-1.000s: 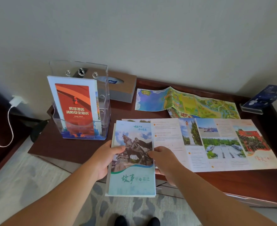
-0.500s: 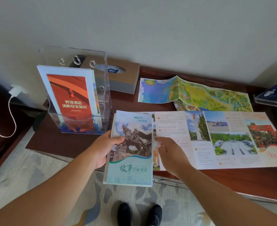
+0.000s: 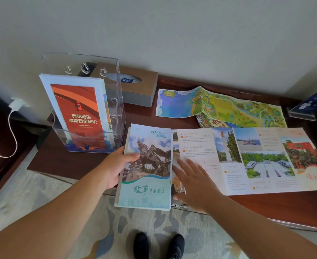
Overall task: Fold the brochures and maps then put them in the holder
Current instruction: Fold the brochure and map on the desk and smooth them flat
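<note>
Two bare hands work at the near edge of a dark reddish-brown polished wooden table (image 3: 75, 161). The left hand (image 3: 116, 167) pinches the left edge of the folded cover panel of a long glossy paper brochure (image 3: 228, 159), thumb on top over the printed bronze horse-and-rider statue, the other fingers hidden beneath; this cover panel is lifted slightly and overhangs the table's near edge. The right hand (image 3: 195, 182) is spread, fingers extended and a little blurred, palm down on the brochure just right of the cover panel, gripping nothing. Both forearms reach in from the bottom of the view, bare and roughly straight. The rest of the brochure lies unfolded flat across the table to the right, its panels showing text blocks and photographs of trees, water and a red gate.

Behind it, a colourful paper map (image 3: 219, 107) in blues and greens lies partly unfolded, its creases raised into low ridges. At the left stands a clear acrylic holder (image 3: 116, 101), upright with a tall back plate and stepped pockets; its front pocket holds a red-orange leaflet (image 3: 77, 113) with white characters and a white border. Just behind the holder sits a brown rectangular tissue box (image 3: 140, 85) with a grey base. At the far right edge a clear acrylic sign stand with a dark blue card (image 3: 310, 103) is tilted. A white charger and cable (image 3: 13, 116) hang by the wall at left. Black shoes (image 3: 159, 245) show on a patterned carpet below
</note>
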The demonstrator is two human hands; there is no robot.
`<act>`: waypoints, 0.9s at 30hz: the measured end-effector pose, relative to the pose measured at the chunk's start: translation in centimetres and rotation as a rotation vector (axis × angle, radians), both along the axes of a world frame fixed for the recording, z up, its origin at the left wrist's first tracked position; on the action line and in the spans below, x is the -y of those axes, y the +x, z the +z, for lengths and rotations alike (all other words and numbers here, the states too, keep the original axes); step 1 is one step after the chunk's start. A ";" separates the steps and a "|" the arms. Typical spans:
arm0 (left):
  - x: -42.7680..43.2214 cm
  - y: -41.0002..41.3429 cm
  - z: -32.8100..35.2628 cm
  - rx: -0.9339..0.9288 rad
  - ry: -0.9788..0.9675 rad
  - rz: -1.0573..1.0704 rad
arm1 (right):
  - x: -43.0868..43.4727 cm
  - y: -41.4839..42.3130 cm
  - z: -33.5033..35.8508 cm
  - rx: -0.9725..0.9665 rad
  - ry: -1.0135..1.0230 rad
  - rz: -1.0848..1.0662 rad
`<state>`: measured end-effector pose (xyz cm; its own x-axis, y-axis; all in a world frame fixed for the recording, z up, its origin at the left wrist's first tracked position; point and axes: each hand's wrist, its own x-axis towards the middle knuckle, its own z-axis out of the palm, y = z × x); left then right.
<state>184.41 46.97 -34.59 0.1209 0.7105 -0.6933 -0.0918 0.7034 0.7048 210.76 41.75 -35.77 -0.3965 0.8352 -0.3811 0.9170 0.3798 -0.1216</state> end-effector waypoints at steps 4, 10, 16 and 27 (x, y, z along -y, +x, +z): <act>-0.7 0.2 0.7 0.002 0.026 -0.015 | 0.6 1.1 0.3 0.092 -0.063 0.010; -1.3 0.4 1.4 0.015 0.054 -0.021 | 1.6 2.1 0.8 0.134 -0.072 -0.010; -1.6 0.3 2.0 0.017 0.062 0.006 | 1.7 4.4 2.4 0.056 -0.061 -0.076; -2.1 0.9 3.0 0.078 0.050 0.052 | -1.0 7.9 5.5 -0.041 0.546 -0.332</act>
<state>185.33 49.06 -31.58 0.1357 0.7508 -0.6465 -0.1833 0.6603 0.7283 218.63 42.78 -30.27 -0.0885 0.9856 0.1440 0.9952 0.0935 -0.0280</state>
